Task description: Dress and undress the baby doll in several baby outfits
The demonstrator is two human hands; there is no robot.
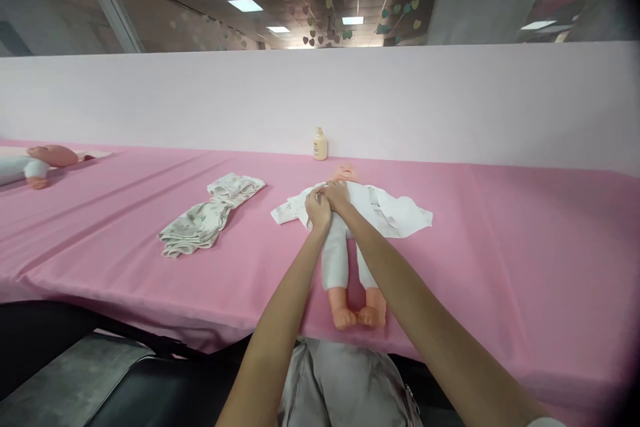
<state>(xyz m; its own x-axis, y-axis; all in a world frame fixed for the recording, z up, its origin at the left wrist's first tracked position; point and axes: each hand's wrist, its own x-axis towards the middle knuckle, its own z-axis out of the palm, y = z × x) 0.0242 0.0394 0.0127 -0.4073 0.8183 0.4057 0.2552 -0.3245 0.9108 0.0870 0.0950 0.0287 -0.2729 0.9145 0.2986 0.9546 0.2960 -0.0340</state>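
Note:
A baby doll (336,267) lies on its back on the pink-covered table, feet towards me. Its body and legs are white cloth; the feet and head are flesh-coloured. Under its upper body a white baby shirt (410,213) is spread open, with one sleeve reaching left. My left hand (319,208) is closed at the shirt's edge beside the doll's chest. Right against it, my right hand (337,195) is closed too, with its fingers over the chest. What exactly lies between the fingers is mostly hidden. The doll's arms cannot be made out.
Folded, patterned baby clothes (203,220) lie left of the doll. Beyond its head a pump bottle (320,145) stands against the white wall (200,100). Another doll (37,167) lies at the far left of the pink table cover (500,247). A black chair (165,390) is below the near edge.

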